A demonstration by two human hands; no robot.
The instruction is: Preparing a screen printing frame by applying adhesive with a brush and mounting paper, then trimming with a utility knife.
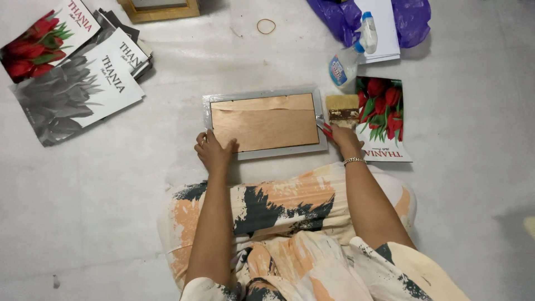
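Sitting on the floor, the person is pinning the face-down frame near its middle with the left hand, fingers spread flat, while the right hand is gripping a red-handled tool at the frame's right edge, apparently working the backing; steady pressure seems needed next.

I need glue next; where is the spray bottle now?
In the head view, the spray bottle lies upper right on the floor, between the purple bag and the tulip print.

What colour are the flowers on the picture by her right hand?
Red tulips with green leaves, on the printed sheet; seen in the head view.
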